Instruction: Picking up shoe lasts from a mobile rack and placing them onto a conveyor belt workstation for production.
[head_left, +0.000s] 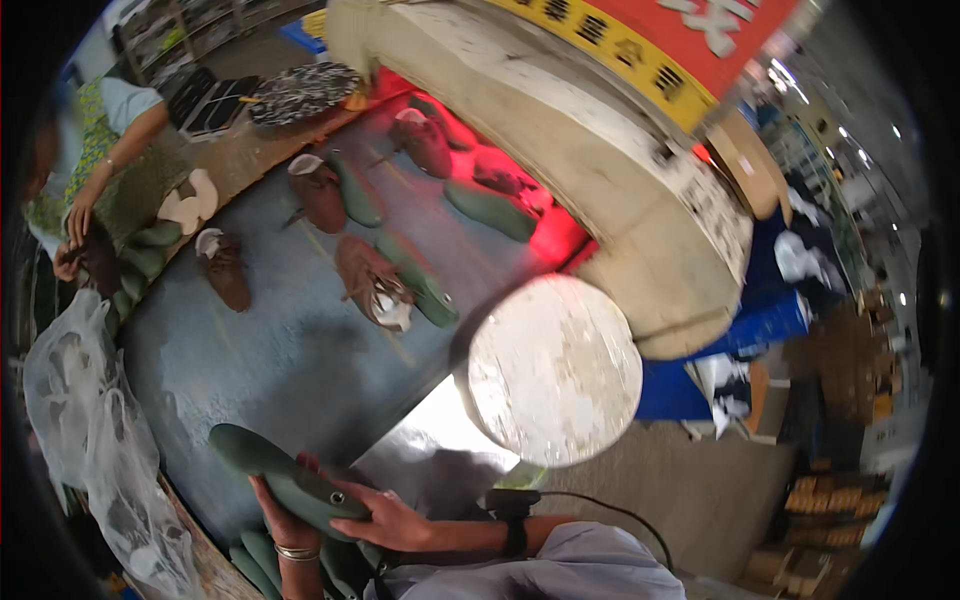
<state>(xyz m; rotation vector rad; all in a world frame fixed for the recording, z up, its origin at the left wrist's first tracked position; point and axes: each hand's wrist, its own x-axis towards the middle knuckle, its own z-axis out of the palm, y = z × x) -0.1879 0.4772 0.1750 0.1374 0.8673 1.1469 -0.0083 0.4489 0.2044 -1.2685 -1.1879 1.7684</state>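
A dark green shoe last (275, 470), with a metal-rimmed hole near its heel, is held up over the near end of the belt. My left hand (285, 520) grips it from below at the middle, a bangle on the wrist. From the right, my right hand (390, 521) closes round the heel end. More green lasts (262, 555) lie below my hands, partly hidden by my arms. Beyond them on the belt, a brown lace-up shoe upper (368, 280) lies beside a green last (418, 282). Farther off is another upper (318, 195) with a last (355, 190) next to it.
A grey conveyor belt (200, 360) runs toward a cream machine (560, 130) with a red-lit opening. A round white disc (555, 370) stands at the belt's right edge. Clear plastic bags (90, 400) hang at left, where a co-worker's hands (75, 235) touch a dark shoe.
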